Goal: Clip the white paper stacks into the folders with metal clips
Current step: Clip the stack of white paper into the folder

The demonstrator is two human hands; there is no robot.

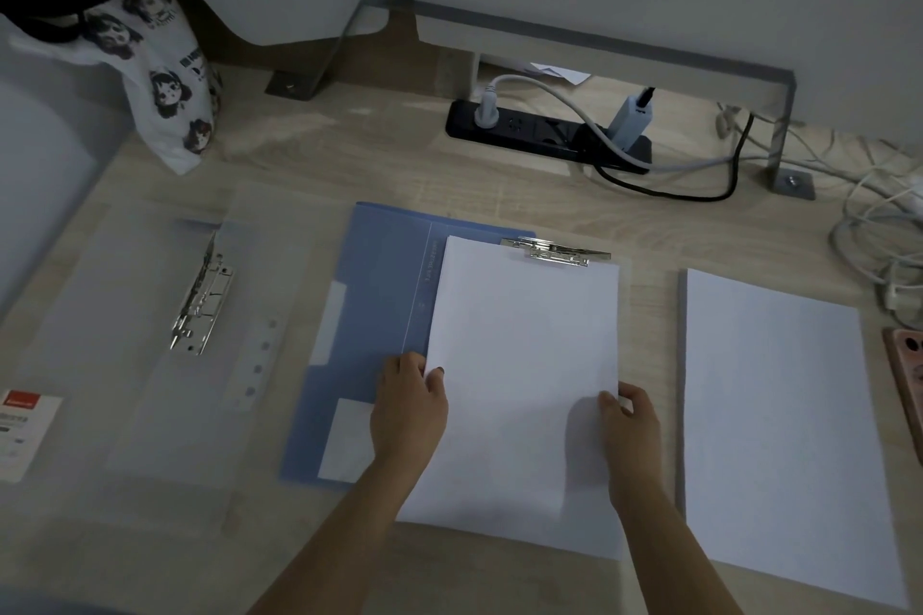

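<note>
An open blue folder lies in the middle of the desk with a metal clip at its top right. A white paper stack lies on the folder's right half, its top edge at the clip. My left hand grips the stack's left edge, thumb on top. My right hand holds the right edge the same way. A clear translucent folder lies open at the left with its own metal clip. A second white paper stack lies at the right.
A black power strip with plugs and cables sits at the back. Tangled white cables lie at the far right, a pink phone at the right edge. A printed cloth bag stands back left; a labelled card lies at the left.
</note>
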